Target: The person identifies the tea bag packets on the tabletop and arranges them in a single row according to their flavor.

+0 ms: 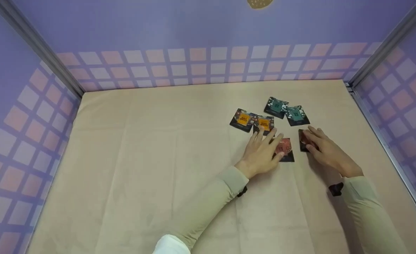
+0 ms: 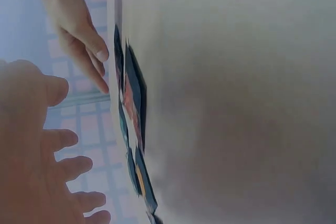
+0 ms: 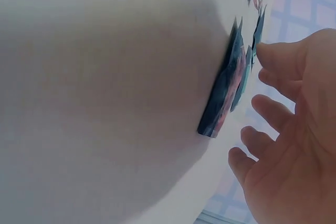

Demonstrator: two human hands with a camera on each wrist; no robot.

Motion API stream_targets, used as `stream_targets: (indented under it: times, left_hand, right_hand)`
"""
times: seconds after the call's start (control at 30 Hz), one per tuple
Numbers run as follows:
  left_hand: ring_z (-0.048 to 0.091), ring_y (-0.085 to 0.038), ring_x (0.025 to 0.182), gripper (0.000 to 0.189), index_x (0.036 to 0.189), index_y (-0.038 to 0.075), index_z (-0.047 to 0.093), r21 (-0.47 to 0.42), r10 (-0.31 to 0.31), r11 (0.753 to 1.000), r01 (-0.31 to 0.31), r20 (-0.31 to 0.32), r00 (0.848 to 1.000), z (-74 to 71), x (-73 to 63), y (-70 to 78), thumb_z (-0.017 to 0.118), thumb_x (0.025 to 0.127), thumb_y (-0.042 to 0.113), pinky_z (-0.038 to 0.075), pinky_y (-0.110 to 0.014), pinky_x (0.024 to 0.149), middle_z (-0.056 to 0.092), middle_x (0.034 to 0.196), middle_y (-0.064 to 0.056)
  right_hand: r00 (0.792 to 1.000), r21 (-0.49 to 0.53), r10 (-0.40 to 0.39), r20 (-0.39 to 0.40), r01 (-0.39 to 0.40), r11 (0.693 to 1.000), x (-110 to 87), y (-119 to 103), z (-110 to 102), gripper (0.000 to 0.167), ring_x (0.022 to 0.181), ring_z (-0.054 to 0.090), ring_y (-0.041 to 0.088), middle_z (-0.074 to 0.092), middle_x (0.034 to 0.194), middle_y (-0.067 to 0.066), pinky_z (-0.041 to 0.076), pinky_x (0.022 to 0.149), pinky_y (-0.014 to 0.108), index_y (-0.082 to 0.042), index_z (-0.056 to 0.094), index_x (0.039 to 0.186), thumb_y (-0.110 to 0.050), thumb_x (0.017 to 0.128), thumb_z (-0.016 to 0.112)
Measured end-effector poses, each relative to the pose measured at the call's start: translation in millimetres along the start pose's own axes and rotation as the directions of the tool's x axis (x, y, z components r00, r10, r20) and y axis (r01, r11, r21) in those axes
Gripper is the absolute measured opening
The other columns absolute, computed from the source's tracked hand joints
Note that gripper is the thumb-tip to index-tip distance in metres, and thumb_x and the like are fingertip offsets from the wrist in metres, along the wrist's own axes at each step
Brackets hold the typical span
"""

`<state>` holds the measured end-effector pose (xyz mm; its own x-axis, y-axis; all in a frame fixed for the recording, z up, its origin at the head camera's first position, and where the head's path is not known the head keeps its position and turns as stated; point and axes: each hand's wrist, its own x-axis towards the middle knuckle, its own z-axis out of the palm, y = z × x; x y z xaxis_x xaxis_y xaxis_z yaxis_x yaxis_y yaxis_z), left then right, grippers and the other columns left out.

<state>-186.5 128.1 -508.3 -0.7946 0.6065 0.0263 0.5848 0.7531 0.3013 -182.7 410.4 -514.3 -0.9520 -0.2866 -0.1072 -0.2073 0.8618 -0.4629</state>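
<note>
My left hand (image 1: 261, 155) hovers with spread fingers beside a red-labelled packet (image 1: 286, 150) and just in front of an orange-labelled packet (image 1: 264, 121). In the left wrist view its fingers (image 2: 76, 169) are apart from the packets and hold nothing. My right hand (image 1: 329, 153) is over another red-labelled packet (image 1: 302, 143), partly covering it. The right wrist view shows loosely bent fingers (image 3: 273, 111) with a gap between them and that packet (image 3: 226, 87). The packets are small, flat and dark at one end.
A second orange-labelled packet (image 1: 242, 120) touches the first. Two teal-labelled packets (image 1: 276, 107) lie farther back, near the right side. A beige cloth (image 1: 141, 158) covers the table, and purple checked walls (image 1: 194, 63) stand around it.
</note>
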Motion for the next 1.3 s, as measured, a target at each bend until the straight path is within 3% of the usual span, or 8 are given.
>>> stream_targets:
  times: [0.13, 0.4, 0.57, 0.8, 1.0, 1.3]
  left_hand:
    - [0.023, -0.038, 0.164, 0.061, 0.170, 0.025, 0.032, 0.044, 0.006, 0.999, -0.008, 0.040, 0.999, 8.1, 8.2, 9.6, 0.042, 0.113, 0.045, 0.026, -0.049, 0.133, 0.026, 0.178, -0.004]
    - [0.028, -0.030, 0.163, 0.058, 0.170, 0.020, 0.031, 0.138, 0.029, 0.989, -0.044, 0.112, 0.993, 21.6, 20.2, 29.3, 0.039, 0.115, 0.036, 0.028, -0.037, 0.133, 0.028, 0.177, -0.003]
    - [0.029, -0.029, 0.163, 0.061, 0.170, 0.018, 0.032, 0.211, 0.019, 0.976, -0.046, 0.129, 0.991, 27.8, 25.3, 36.4, 0.046, 0.113, 0.035, 0.032, -0.035, 0.131, 0.028, 0.177, -0.004]
    - [0.027, -0.025, 0.164, 0.067, 0.171, 0.019, 0.030, 0.297, 0.001, 0.953, -0.054, 0.174, 0.985, 35.3, 24.7, 38.5, 0.054, 0.110, 0.037, 0.031, -0.033, 0.131, 0.025, 0.177, -0.002]
    - [0.026, -0.022, 0.164, 0.065, 0.169, 0.019, 0.034, 0.320, 0.010, 0.945, -0.070, 0.187, 0.982, 37.7, 20.1, 38.1, 0.054, 0.110, 0.037, 0.030, -0.034, 0.131, 0.028, 0.177, 0.000]
    - [0.029, -0.021, 0.163, 0.063, 0.170, 0.020, 0.034, 0.353, 0.000, 0.932, -0.084, 0.232, 0.973, 30.9, 11.8, 38.5, 0.052, 0.111, 0.037, 0.031, -0.034, 0.131, 0.029, 0.176, 0.001]
  right_hand:
    - [1.000, 0.004, 0.003, 0.021, -0.003, 1.000, 1.4, -0.9, 3.0, 0.060, 0.158, 0.013, 0.061, 0.019, 0.174, 0.030, 0.019, 0.122, 0.078, 0.006, 0.033, 0.164, -0.012, 0.111, 0.053]
    - [1.000, -0.042, -0.011, 0.027, 0.012, 0.999, 3.2, -1.5, 4.4, 0.054, 0.151, 0.032, 0.062, 0.029, 0.171, 0.031, 0.030, 0.118, 0.078, 0.007, 0.043, 0.159, -0.008, 0.108, 0.056]
    - [1.000, -0.052, -0.012, 0.021, 0.013, 0.999, 4.0, 1.1, 5.2, 0.052, 0.150, 0.033, 0.062, 0.030, 0.170, 0.032, 0.032, 0.118, 0.077, 0.007, 0.045, 0.157, -0.007, 0.108, 0.056]
    - [1.000, -0.056, -0.001, 0.022, 0.002, 0.998, 3.5, 0.7, 9.0, 0.052, 0.150, 0.034, 0.061, 0.032, 0.169, 0.032, 0.032, 0.119, 0.076, 0.006, 0.045, 0.157, -0.008, 0.108, 0.055]
    - [1.000, -0.041, -0.019, 0.014, 0.019, 0.999, 4.6, 1.6, 10.7, 0.051, 0.148, 0.036, 0.062, 0.034, 0.166, 0.034, 0.034, 0.117, 0.076, 0.008, 0.048, 0.155, -0.007, 0.107, 0.057]
    - [0.997, 0.020, 0.038, 0.066, -0.040, 0.999, 7.8, 3.7, 4.8, 0.053, 0.155, 0.025, 0.059, 0.029, 0.170, 0.030, 0.026, 0.121, 0.076, 0.005, 0.045, 0.158, -0.009, 0.108, 0.057]
